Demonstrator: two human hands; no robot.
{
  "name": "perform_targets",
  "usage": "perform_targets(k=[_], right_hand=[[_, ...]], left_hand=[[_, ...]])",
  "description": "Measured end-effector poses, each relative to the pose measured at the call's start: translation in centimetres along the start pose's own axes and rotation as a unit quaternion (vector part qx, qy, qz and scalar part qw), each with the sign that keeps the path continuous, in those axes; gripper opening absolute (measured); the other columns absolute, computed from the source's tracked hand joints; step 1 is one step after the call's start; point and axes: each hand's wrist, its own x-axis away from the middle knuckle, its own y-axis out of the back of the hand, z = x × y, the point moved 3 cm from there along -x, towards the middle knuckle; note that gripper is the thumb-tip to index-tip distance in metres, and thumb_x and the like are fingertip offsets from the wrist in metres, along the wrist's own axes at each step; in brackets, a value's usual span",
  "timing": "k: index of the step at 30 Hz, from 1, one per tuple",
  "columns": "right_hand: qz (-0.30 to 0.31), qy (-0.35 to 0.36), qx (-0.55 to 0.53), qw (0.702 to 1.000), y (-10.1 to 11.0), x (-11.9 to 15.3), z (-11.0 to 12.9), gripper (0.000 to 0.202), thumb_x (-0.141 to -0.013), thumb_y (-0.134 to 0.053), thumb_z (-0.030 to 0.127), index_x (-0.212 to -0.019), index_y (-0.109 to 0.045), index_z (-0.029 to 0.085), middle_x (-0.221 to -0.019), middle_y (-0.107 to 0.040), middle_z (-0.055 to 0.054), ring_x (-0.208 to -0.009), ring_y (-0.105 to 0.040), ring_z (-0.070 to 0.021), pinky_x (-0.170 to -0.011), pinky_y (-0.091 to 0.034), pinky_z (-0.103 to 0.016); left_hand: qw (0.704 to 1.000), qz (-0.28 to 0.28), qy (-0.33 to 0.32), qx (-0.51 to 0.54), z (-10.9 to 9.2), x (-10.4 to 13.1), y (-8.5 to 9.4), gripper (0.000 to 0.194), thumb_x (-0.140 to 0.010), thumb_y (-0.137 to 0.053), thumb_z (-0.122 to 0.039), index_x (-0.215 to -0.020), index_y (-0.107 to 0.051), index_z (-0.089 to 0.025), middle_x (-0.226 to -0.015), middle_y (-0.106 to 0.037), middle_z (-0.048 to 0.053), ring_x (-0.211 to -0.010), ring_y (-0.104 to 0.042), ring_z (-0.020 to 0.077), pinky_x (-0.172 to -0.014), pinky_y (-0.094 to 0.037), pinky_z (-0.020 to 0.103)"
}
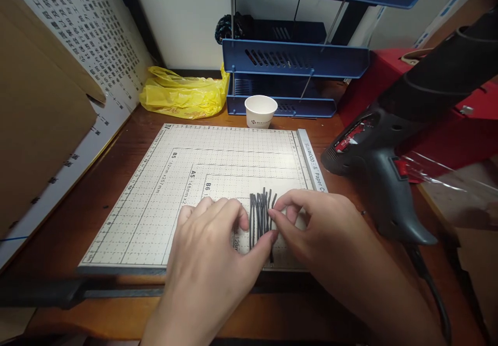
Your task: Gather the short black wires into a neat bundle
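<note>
Several thin black tube pieces (260, 213), like short lengths of wire or tubing, lie side by side on the gridded board of a paper cutter (155, 195). To their left is my left hand (213, 247), its fingers curled and its thumb stretched across to their lower part, with a gap between thumb and forefinger. My right hand (311, 221) comes in from the right, thumb and forefinger pinched at the rightmost tube piece. The left thumb partly hides the lower ends of the pieces.
A white paper cup (260, 111) stands behind the board, before a blue tiered tray rack (295, 58). A yellow plastic bag (184, 94) lies at back left. At right are a black heat gun (389, 164) and a red box (397, 81). The cutter's handle (42, 292) lies along the front.
</note>
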Motion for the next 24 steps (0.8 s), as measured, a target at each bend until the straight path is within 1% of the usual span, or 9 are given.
perform_targets(k=[4, 9, 13, 16, 19, 24], right_hand=[[0.012, -0.006, -0.004, 1.0, 0.1, -0.1, 0.0, 0.015, -0.083, -0.061, 0.02, -0.07, -0.066, 0.025, -0.055, -0.056, 0.006, -0.051, -0.046, -0.0111, -0.049, -0.021, -0.03], [0.013, -0.008, -0.014, 1.0, 0.2, -0.1, 0.0, 0.015, -0.082, -0.061, 0.019, -0.069, -0.066, 0.025, -0.054, -0.056, 0.006, -0.05, -0.046, -0.0112, -0.049, -0.021, -0.03], [0.007, -0.014, 0.006, 1.0, 0.2, -0.2, -0.1, 0.015, -0.083, -0.059, 0.023, -0.07, -0.065, 0.027, -0.056, -0.057, 0.006, -0.051, -0.046, -0.0117, -0.049, -0.021, -0.03], [-0.008, -0.019, 0.015, 1.0, 0.2, -0.4, -0.2, 0.009, -0.084, -0.059, 0.026, -0.079, -0.066, 0.029, -0.06, -0.06, 0.008, -0.051, -0.046, -0.0116, -0.049, -0.022, -0.029], [-0.016, -0.009, 0.027, 0.999, 0.1, -0.7, 0.0, 0.014, -0.083, -0.058, 0.024, -0.091, -0.068, 0.03, -0.062, -0.06, 0.007, -0.054, -0.049, -0.0125, -0.051, -0.025, -0.028], [0.009, 0.024, 0.03, 0.999, -0.1, -1.1, 0.4, 0.019, -0.085, -0.055, 0.021, -0.093, -0.07, 0.029, -0.064, -0.06, 0.005, -0.059, -0.051, -0.0135, -0.055, -0.027, -0.028]], left_hand=[[1.0, 0.012, -0.011, 0.01, 0.0, 0.1, 0.1, 0.025, -0.083, -0.064, -0.041, -0.073, -0.05, -0.022, -0.067, -0.057, -0.002, -0.069, -0.048, 0.0195, -0.068, -0.028, 0.035], [1.0, 0.019, -0.011, 0.014, 0.2, 0.2, 0.2, 0.023, -0.085, -0.063, -0.041, -0.076, -0.053, -0.022, -0.065, -0.055, -0.002, -0.069, -0.049, 0.02, -0.068, -0.029, 0.035], [0.999, 0.023, -0.012, 0.02, 0.2, 0.2, 0.2, 0.024, -0.086, -0.062, -0.042, -0.076, -0.054, -0.022, -0.065, -0.054, -0.001, -0.07, -0.049, 0.0203, -0.068, -0.029, 0.035], [0.999, 0.023, -0.012, 0.021, 0.3, 0.2, 0.2, 0.023, -0.086, -0.062, -0.041, -0.075, -0.054, -0.022, -0.065, -0.054, -0.001, -0.071, -0.05, 0.0205, -0.069, -0.03, 0.035], [0.999, 0.022, -0.014, 0.022, 0.3, 0.2, 0.2, 0.022, -0.085, -0.062, -0.04, -0.075, -0.054, -0.022, -0.064, -0.053, -0.002, -0.068, -0.049, 0.0198, -0.067, -0.03, 0.034], [1.0, 0.02, -0.011, 0.018, 0.3, 0.1, 0.2, 0.022, -0.084, -0.063, -0.041, -0.074, -0.055, -0.023, -0.062, -0.053, -0.002, -0.067, -0.049, 0.0199, -0.067, -0.031, 0.034]])
